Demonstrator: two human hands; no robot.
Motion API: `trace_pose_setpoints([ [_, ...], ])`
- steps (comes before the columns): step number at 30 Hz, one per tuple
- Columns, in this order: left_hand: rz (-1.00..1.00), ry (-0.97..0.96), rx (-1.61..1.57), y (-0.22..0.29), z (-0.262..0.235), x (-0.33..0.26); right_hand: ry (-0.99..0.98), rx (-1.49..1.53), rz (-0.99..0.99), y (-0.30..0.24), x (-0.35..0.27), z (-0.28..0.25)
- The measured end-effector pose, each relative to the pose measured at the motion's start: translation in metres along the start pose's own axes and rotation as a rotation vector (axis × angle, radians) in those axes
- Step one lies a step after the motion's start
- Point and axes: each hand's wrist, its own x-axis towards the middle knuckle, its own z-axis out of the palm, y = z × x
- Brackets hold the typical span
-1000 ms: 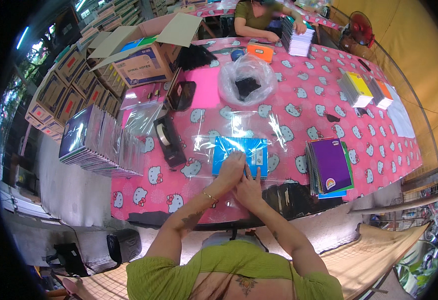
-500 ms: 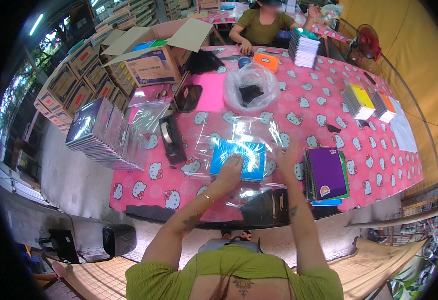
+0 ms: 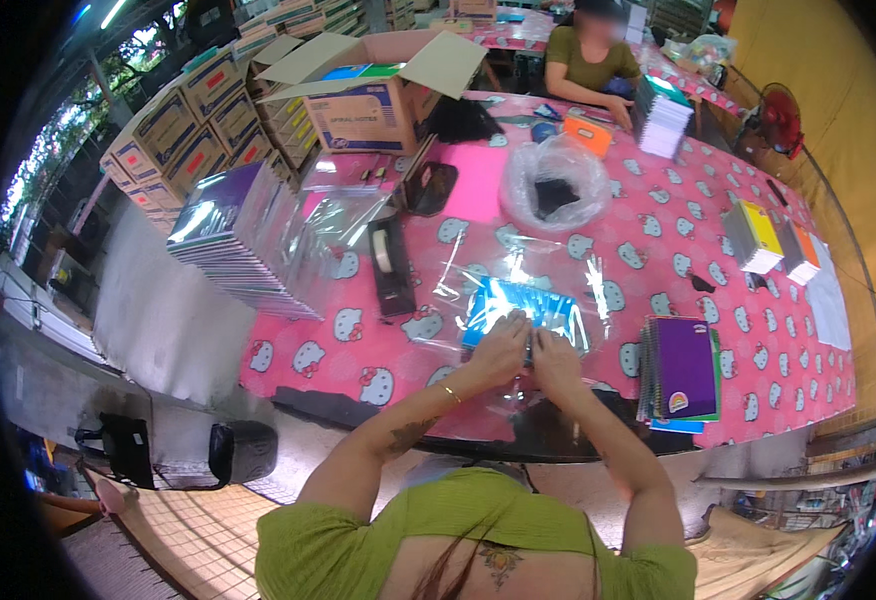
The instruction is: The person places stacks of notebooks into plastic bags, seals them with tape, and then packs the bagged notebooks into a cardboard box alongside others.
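Together, left hand and right hand press the bagged blue notebooks.

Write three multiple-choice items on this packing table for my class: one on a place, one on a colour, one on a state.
1. Where is the stack of purple-covered notebooks?
A. right of the person's hands
B. on the floor
C. inside the cardboard box

2. What colour is the tablecloth?
A. green
B. pink
C. white

3. How do the left hand and right hand stand?
A. raised
B. both on the blue pack in a clear bag
C. apart at the table ends

A: it lies on their right. B: pink with cat faces. B: both hands rest on it.
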Motion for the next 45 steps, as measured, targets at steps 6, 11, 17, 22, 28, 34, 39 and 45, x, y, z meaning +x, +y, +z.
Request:
trace_pose_setpoints([
  [6,-0.36,-0.083,0.196,-0.017,-0.083,-0.046,-0.082,0.111,0.075,-0.002,-0.004,-0.015],
  [11,-1.013,0.688,-0.329,-0.135,-0.114,-0.068,-0.129,0.1,0.027,-0.006,0.001,-0.022],
  [17,-0.958,0.955,-1.131,-0.141,-0.083,-0.072,-0.087,0.144,0.006,-0.001,-0.001,-0.021],
  [22,-1.031,0.92,-0.722,-0.149,-0.066,-0.124,-0.068,0.2,-0.06,-0.008,0.003,-0.027],
  [28,-0.876,0.312,-0.401,-0.063,-0.121,-0.048,-0.072,0.203,-0.013,0.008,-0.008,-0.022],
  [34,-0.775,-0.064,-0.246,0.011,-0.021,0.029,0.018,0.225,-0.059,0.009,-0.008,-0.019],
  [39,-0.649,-0.235,0.084,0.005,-0.022,0.03,-0.002,0.224,-0.036,0.015,-0.009,-0.021],
  [45,-0.636,-0.288,0.11,0.015,-0.031,0.009,-0.041,0.246,0.02,0.018,0.001,-0.038],
])
